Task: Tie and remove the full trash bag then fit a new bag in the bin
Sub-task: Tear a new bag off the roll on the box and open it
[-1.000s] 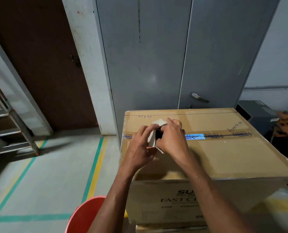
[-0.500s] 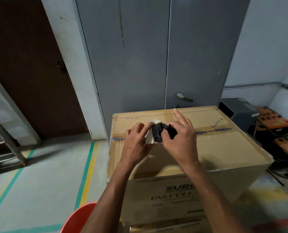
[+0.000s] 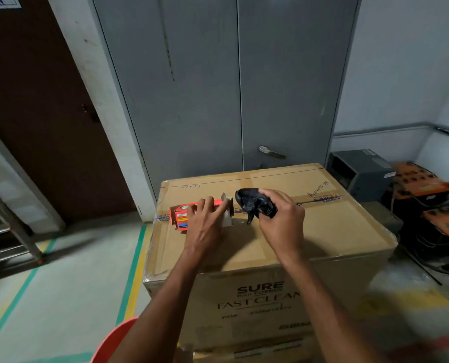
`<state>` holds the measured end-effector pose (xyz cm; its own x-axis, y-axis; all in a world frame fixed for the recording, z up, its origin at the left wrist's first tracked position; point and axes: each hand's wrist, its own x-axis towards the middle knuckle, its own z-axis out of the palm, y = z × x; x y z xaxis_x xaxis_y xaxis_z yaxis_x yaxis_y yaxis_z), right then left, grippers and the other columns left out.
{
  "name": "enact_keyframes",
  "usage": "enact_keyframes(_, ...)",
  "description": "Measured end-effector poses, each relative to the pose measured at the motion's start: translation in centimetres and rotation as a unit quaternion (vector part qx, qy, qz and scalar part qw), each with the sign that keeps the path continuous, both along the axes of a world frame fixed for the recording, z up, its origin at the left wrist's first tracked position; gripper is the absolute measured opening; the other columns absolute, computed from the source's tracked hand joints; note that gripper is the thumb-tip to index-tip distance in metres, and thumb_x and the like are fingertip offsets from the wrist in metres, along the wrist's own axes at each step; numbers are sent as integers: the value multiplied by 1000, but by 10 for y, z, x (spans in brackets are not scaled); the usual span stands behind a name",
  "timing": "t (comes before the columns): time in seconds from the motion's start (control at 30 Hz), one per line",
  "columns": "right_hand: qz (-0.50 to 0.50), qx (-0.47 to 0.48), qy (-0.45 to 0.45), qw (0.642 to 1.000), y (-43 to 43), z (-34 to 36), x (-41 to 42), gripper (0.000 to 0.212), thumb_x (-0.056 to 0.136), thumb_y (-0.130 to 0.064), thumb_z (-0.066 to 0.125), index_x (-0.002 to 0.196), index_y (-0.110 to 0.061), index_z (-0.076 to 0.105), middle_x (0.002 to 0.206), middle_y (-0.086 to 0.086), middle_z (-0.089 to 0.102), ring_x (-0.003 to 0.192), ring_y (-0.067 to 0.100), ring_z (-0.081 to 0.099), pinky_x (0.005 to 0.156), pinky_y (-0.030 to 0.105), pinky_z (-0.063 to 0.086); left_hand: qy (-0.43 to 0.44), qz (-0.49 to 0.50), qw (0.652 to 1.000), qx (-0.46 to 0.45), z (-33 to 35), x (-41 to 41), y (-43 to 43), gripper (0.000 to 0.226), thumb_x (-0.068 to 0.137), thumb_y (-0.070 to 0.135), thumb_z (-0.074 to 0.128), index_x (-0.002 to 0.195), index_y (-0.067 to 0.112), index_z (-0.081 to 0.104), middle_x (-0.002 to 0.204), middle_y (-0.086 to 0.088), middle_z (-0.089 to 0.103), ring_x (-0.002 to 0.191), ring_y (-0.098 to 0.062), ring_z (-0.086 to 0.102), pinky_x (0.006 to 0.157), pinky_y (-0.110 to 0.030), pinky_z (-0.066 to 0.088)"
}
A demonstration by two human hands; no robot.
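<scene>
Now — new bag (image 3: 254,205): likely light, limp, slippery — pinch an edge.
Right hand (image 3: 283,224): curled round it.
Left hand (image 3: 205,224): flat on orange box (image 3: 181,217).

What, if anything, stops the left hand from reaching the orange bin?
Probably nothing, so yes: the left hand only rests on the small orange carton, and the orange bin sits just below that forearm, nothing visible between them.
</scene>
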<state>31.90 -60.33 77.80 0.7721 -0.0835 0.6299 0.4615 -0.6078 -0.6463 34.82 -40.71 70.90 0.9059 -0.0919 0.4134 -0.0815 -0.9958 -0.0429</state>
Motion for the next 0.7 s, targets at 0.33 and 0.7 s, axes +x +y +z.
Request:
enact_keyframes(0.33,45,170,79,981,0,-18,-11,51,76,4,72,119,-24,70,117,-8,71,108,6,66,94,20,55,70,15,995,-67,-17,-7,-12,110,66,93,48,158,40,19,139,-6,43,128,-27,37,103,-47,32)
enact_keyframes(0.7,170,373,201,890,68,-34,-35,36,80,-1,67,96,-33,67,103,-3,73,93,13,68,79,32,58,-46,-76,828,-554,32,-97,4,37,89,38,76,124,30,66,117,17,68,109,-9,65,94,-38,56)
